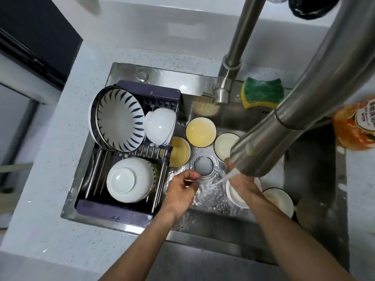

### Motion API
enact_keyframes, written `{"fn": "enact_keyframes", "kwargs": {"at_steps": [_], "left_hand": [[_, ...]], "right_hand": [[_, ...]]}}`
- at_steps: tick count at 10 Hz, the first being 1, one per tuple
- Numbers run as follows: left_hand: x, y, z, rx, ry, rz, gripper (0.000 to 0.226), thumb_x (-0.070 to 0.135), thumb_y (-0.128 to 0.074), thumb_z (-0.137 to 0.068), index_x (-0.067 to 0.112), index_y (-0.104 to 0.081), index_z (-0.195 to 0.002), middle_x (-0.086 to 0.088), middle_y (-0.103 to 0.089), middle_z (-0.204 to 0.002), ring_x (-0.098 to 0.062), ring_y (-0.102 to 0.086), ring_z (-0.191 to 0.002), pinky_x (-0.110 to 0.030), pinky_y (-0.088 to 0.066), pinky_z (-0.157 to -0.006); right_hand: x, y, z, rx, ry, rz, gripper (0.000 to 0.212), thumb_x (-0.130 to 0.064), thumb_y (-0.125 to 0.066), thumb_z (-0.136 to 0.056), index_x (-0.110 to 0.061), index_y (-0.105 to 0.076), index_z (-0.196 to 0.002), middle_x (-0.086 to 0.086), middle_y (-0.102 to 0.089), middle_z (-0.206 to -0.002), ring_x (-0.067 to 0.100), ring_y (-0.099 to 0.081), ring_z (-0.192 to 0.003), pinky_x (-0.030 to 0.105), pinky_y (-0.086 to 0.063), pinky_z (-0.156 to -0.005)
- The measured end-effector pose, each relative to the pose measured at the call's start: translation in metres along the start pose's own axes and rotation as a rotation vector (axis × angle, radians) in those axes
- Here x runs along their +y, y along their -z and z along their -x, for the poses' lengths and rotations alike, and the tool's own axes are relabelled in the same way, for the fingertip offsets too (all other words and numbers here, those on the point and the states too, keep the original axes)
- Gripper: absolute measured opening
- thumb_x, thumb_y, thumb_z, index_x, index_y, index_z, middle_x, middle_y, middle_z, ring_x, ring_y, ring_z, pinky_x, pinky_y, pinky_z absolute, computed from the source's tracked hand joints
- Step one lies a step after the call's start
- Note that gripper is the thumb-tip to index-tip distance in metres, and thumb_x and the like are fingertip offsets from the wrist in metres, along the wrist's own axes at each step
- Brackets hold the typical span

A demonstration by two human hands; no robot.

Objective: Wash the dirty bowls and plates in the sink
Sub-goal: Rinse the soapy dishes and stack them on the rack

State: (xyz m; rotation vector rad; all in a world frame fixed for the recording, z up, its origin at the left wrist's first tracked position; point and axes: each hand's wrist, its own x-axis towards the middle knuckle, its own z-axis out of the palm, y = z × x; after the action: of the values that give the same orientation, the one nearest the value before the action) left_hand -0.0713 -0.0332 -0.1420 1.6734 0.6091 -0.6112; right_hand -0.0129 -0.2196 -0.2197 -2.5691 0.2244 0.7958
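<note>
My right hand (pixel 242 182) grips a white bowl (pixel 236 199) by its rim at the front right of the sink (pixel 203 76), under the faucet's water stream (pixel 222 179). My left hand (pixel 181 188) hangs beside the stream with its fingers loosely curled and holds nothing. Two bowls with yellow residue (pixel 200 131) (pixel 180 152) and a dark-rimmed bowl (pixel 224 147) lie at the back of the sink floor. Another dark-rimmed bowl (pixel 281 199) lies right of my right wrist. The faucet spout hides part of my right hand.
A drying rack (pixel 113 206) spans the sink's left side with a blue-striped bowl (pixel 119 120), a tilted white bowl (pixel 160 126) and an upturned white bowl (pixel 129 179). The big faucet (pixel 304 110) overhangs the right half. A green-yellow sponge (pixel 261 95) and an orange detergent bottle (pixel 355 126) sit behind. The drain (pixel 204 165) lies mid-sink.
</note>
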Motion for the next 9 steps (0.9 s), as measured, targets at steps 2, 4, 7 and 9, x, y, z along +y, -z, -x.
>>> {"fn": "enact_keyframes", "kwargs": {"at_steps": [2, 4, 7, 9], "left_hand": [[0.015, -0.006, 0.012, 0.019, 0.030, 0.024, 0.021, -0.005, -0.057, -0.093, 0.013, -0.066, -0.100, 0.006, -0.066, -0.101, -0.003, -0.060, -0.093, -0.008, -0.048, -0.087], [0.034, 0.005, 0.036, 0.081, -0.015, 0.043, 0.026, -0.009, -0.053, -0.094, 0.011, -0.066, -0.103, 0.000, -0.066, -0.107, -0.003, -0.060, -0.091, -0.004, -0.048, -0.078], [0.040, 0.016, 0.070, 0.064, -0.177, -0.083, 0.030, 0.004, -0.052, -0.099, 0.017, -0.066, -0.121, 0.007, -0.066, -0.118, 0.001, -0.060, -0.103, 0.003, -0.039, -0.078], [0.054, 0.007, 0.082, 0.015, -0.169, -0.050, 0.030, 0.008, -0.049, -0.101, 0.012, -0.061, -0.129, 0.004, -0.061, -0.125, -0.001, -0.053, -0.106, 0.005, -0.038, -0.076]], "right_hand": [[-0.009, 0.005, 0.038, 0.085, -0.020, 0.128, 0.020, -0.011, -0.052, -0.094, -0.009, -0.072, -0.097, 0.010, -0.072, -0.102, 0.028, -0.066, -0.091, 0.029, -0.046, -0.072], [-0.072, -0.005, 0.088, 0.152, -0.286, -0.924, 0.013, -0.018, -0.057, -0.098, -0.010, -0.062, -0.107, 0.016, -0.071, -0.099, 0.030, -0.072, -0.079, 0.040, -0.060, -0.067], [-0.090, 0.043, 0.141, -0.066, -0.705, -1.910, 0.015, -0.013, -0.049, -0.102, -0.008, -0.052, -0.116, 0.013, -0.059, -0.111, 0.031, -0.065, -0.089, 0.043, -0.057, -0.071], [-0.075, 0.062, 0.166, -0.033, -0.707, -2.038, 0.023, -0.015, -0.053, -0.100, -0.003, -0.053, -0.120, 0.016, -0.059, -0.107, 0.032, -0.062, -0.090, 0.043, -0.062, -0.061]]}}
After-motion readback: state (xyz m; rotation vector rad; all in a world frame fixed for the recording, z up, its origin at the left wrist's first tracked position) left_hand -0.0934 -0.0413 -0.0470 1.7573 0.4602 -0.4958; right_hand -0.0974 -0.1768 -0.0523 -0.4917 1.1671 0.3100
